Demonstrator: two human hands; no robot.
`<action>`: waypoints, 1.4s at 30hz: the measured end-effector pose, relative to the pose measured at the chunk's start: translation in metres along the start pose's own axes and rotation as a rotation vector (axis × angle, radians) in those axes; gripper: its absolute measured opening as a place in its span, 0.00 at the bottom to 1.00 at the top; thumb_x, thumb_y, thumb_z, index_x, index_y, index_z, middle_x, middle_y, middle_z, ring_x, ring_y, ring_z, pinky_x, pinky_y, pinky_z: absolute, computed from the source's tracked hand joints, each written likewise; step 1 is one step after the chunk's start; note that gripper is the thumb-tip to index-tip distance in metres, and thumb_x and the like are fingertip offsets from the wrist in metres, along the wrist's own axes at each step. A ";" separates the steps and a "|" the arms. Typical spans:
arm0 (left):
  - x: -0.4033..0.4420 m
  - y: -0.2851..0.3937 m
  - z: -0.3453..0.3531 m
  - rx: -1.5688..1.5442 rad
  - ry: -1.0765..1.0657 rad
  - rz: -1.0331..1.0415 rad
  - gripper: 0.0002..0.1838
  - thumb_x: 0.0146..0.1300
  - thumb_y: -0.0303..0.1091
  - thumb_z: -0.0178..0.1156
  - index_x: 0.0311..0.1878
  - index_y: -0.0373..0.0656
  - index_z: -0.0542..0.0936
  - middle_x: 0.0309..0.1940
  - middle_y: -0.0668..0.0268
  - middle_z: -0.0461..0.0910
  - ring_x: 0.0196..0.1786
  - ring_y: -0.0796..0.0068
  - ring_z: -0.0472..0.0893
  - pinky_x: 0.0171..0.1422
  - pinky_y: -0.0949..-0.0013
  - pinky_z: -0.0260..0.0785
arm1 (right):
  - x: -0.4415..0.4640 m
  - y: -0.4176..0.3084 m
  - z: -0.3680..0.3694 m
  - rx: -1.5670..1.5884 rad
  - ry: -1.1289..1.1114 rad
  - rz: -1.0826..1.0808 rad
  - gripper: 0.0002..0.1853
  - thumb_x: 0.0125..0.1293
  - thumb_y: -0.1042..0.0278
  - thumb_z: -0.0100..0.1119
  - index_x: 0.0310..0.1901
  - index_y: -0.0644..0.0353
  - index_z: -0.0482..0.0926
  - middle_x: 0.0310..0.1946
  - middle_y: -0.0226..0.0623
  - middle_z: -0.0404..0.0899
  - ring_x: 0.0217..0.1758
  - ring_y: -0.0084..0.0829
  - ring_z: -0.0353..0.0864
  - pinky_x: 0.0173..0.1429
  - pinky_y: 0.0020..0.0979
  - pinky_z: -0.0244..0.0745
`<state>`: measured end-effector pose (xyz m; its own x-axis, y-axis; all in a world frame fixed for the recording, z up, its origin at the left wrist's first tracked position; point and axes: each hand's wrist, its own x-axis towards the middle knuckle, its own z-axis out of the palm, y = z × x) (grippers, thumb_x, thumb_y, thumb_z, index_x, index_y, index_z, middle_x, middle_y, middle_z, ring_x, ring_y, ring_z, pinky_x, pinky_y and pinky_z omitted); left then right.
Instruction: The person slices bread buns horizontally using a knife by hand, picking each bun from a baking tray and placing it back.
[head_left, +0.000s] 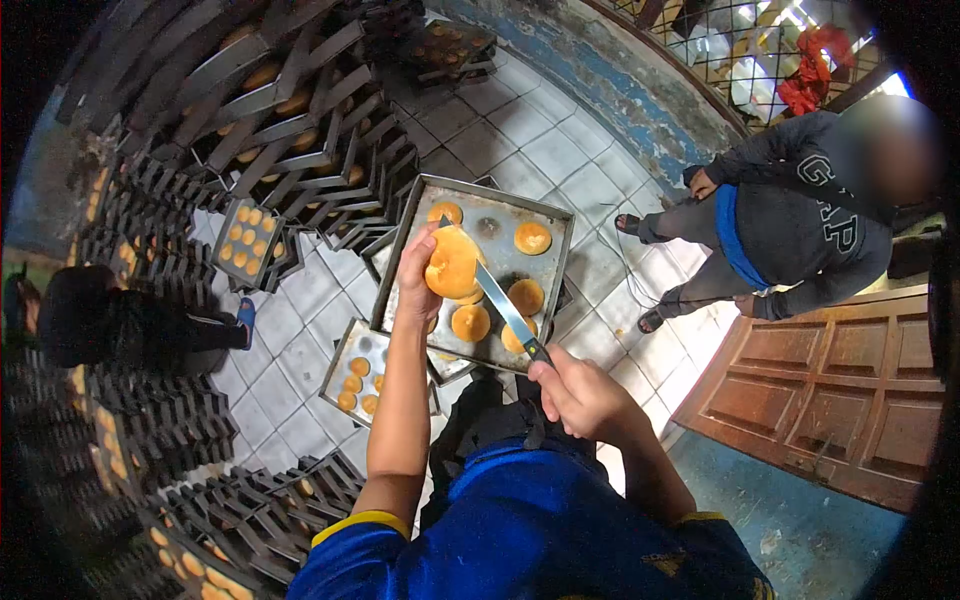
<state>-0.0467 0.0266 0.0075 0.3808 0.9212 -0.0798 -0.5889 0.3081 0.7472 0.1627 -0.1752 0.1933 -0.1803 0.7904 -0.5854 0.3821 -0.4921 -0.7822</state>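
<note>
My left hand [417,272] is closed on a round golden bun [454,263], held up above a large metal tray [425,187]. In my right hand [577,392] is a knife [505,308] with a dark handle and a long blade. The blade points up and left, its upper part against the bun; whether it has cut in, I cannot tell. Several more buns lie on the tray, among them one bun [532,237] at the right and another bun [470,323] near the front edge. The held bun partly hides others beneath it.
Stacks of dark baking trays [300,130] full of buns line the left side. A smaller tray of buns [350,345] sits below the large one. One person [790,200] stands at the right near a wooden door [815,385]; another person [85,315] is at the left.
</note>
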 end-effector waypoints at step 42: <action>-0.024 -0.007 0.040 -0.178 0.158 -0.113 0.38 0.84 0.67 0.45 0.63 0.37 0.83 0.53 0.58 0.90 0.54 0.65 0.90 0.61 0.60 0.83 | 0.039 -0.012 0.009 0.026 -0.035 -0.031 0.18 0.90 0.52 0.43 0.52 0.61 0.72 0.24 0.32 0.78 0.16 0.23 0.74 0.22 0.28 0.72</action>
<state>-0.0231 -0.0076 0.0302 0.3439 0.8998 -0.2685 -0.6704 0.4355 0.6007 0.1432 -0.1422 0.1780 -0.2235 0.7923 -0.5677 0.3526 -0.4773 -0.8049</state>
